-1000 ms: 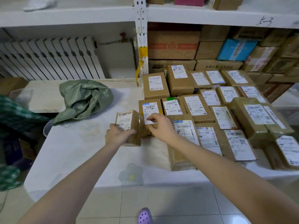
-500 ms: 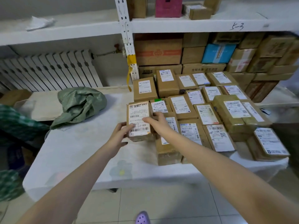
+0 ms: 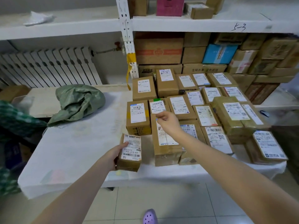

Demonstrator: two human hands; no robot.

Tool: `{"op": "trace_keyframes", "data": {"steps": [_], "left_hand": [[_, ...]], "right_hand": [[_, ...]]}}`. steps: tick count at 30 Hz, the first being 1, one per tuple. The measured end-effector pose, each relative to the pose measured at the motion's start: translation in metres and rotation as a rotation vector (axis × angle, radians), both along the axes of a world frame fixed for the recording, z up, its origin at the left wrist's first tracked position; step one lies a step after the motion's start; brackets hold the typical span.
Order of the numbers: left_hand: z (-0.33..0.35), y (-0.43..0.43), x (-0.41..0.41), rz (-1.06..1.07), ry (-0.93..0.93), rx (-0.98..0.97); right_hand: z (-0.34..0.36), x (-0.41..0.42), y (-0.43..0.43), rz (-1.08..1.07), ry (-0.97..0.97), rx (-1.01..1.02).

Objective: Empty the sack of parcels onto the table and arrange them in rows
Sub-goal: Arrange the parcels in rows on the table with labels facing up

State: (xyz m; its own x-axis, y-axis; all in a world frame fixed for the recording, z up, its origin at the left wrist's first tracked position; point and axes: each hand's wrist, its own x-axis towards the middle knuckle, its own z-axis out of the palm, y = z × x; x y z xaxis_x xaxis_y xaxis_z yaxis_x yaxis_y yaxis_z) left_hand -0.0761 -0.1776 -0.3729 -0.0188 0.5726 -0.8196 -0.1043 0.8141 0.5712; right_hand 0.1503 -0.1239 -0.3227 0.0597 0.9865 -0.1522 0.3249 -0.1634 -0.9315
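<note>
Worktop carrying rows at right; left hand gripping small parcel lengthwise, just left of front row; right hand hovering, loosely curled, empty

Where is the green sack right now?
In the head view the green sack lies crumpled on the far left part of the table, in front of the radiator and left of the rows of parcels.

Matt cardboard parcels w/ paper labels; woven sack.
</note>
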Motion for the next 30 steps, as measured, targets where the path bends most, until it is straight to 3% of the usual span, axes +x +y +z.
{"op": "trace_keyframes", "data": {"steps": [6,13,19,26,30], "left_hand": [[-0.017,0.037,0.022,-0.038,-0.071,0.083],[-0.041,0.064,0.031,-0.216,0.109,0.161],[-0.033,0.094,0.013,-0.022,0.522,0.24],[-0.023,0.132,0.005,0.006,0.327,0.329],[-0.023,0.144,0.009,-0.112,0.266,0.345]], "right_hand": [[-0.014,0.009,0.017,-0.071,-0.041,0.027],[-0.02,0.005,0.038,-0.042,-0.135,0.065],[-0.024,-0.01,0.051,0.049,-0.244,0.113],[-0.024,-0.034,0.063,0.178,-0.592,0.125],[-0.023,-0.034,0.068,0.181,-0.82,0.037]]}}
